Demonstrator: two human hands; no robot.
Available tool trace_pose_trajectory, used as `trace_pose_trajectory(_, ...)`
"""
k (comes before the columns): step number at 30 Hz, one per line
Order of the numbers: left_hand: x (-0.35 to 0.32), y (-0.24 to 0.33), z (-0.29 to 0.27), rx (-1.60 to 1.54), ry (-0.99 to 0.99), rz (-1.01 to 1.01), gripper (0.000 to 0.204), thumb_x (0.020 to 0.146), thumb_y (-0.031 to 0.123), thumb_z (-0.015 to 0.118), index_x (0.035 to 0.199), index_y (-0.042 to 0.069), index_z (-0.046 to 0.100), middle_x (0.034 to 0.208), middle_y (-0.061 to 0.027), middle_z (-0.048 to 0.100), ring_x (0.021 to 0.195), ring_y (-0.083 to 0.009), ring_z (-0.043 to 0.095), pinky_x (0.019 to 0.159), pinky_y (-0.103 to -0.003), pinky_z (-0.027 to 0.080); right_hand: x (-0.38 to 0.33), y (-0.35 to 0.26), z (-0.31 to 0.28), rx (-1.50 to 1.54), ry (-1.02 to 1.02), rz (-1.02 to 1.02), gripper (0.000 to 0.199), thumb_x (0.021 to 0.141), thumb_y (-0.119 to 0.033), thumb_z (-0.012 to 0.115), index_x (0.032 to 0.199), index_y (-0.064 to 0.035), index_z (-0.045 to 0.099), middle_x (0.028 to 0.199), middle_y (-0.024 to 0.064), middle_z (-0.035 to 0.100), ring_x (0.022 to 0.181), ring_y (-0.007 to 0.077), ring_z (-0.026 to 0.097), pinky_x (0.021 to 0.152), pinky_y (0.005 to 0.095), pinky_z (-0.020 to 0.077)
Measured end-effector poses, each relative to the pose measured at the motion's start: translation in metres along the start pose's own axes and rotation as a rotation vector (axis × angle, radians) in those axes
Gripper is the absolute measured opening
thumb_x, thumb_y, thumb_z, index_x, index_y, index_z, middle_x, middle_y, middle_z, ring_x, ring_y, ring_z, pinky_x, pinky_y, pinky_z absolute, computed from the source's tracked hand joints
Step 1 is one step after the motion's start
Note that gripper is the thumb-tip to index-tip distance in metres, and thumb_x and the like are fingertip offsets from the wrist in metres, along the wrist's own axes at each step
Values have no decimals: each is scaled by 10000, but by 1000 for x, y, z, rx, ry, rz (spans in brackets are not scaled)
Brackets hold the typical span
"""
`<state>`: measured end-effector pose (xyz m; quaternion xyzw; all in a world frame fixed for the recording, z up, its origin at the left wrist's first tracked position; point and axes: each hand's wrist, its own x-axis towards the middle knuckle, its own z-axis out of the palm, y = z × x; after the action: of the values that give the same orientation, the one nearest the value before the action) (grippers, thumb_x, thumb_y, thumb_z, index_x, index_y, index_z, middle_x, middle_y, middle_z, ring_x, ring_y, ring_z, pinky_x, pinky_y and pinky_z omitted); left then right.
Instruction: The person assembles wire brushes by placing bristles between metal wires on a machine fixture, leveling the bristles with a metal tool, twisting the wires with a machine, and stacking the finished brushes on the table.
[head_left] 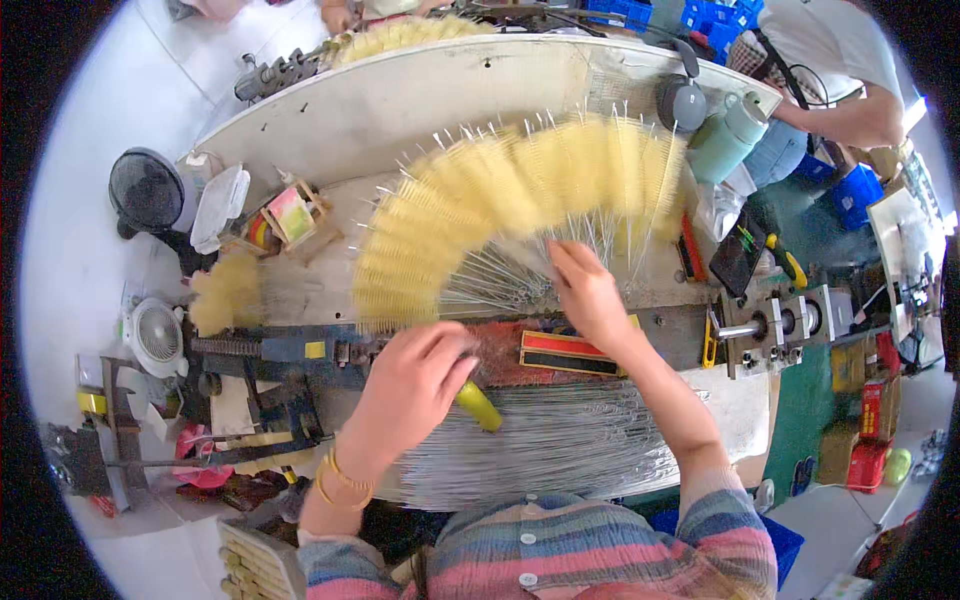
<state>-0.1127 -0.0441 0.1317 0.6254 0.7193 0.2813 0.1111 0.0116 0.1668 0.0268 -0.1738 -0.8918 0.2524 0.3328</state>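
Yellow bristle brushes (520, 180) on twisted wire stems lie fanned in a wide arc on the bench, their looped ends toward the middle. My right hand (592, 300) is over the inner side of the fan, finger and thumb pinched together among the wire stems; what they hold is blurred. Nearer to me, my left hand (415, 385) is closed, with its fingertips over the bench fixture. Whatever is in them is hidden. Just beside its thumb sticks out a yellow-green handle (479, 406). Below lies a thick bundle of loose metal wires (540, 445).
A red and black strip block (568, 352) sits on the fixture. On the right are a shaft mechanism (775, 325), a yellow cutter (710, 338) and a green bottle (730, 137). Fans (157, 335) stand left. A low panel (430, 100) borders the back; another person's arm (850, 118) is beyond.
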Motion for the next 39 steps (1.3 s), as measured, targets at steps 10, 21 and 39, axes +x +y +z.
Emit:
trace_pose_trajectory(10, 144, -105, 37, 842, -110, 349, 659, 803, 459, 523, 1385, 335, 238, 1466, -40, 176, 1358, -294, 83, 1063, -571, 88, 82, 66, 15, -603, 281, 104, 482, 773, -68, 533, 1246, -69, 438, 1364, 152, 325, 1248, 409, 284, 993, 567, 237)
trace_pose_trajectory(21, 52, 3, 48, 135, -176, 226, 318, 767, 181, 632, 1040, 32, 565, 1097, -105, 558, 957, -285, 571, 788, -361, 486, -149, 6, -116, -10, -314, 450, 290, 629, 1, 660, 916, -30, 627, 739, 104, 597, 687, 279, 574, 618, 320, 457)
trace_pose_trajectory(39, -24, 38, 147, -330, 18, -172, 136, 847, 125, 542, 912, 20, 600, 824, -156, 608, 715, -322, 588, 632, -376, 468, -49, 46, -168, -901, -379, 157, 66, 701, -74, 558, 737, -52, 609, 671, 128, 603, 641, 326, 590, 599, 390, 478)
